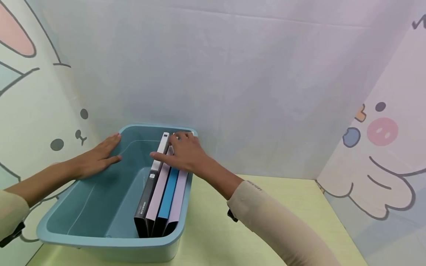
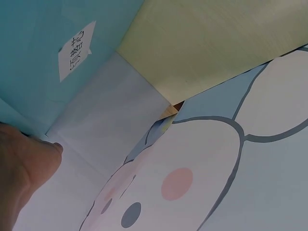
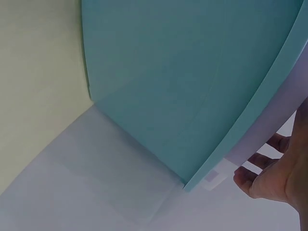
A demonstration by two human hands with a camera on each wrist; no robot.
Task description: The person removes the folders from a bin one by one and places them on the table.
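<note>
A blue plastic bin stands at the left of the table. Along its right side, several slim book-like boxes are packed on edge: one black and white, one pink, one blue and one lilac. My right hand lies over the far part of this row, fingers loosely bent on the tops and thumb stretched left across the black and white box. At the bin's left rim rests my left hand, fingers straight. In the right wrist view, the right hand's fingers show beside the lilac edge above the rim.
Pale yellow tabletop extends to the bin's right. A light curtain-like wall rises behind, and panels with cartoon animals flank both sides. The bin's outer wall carries a white label.
</note>
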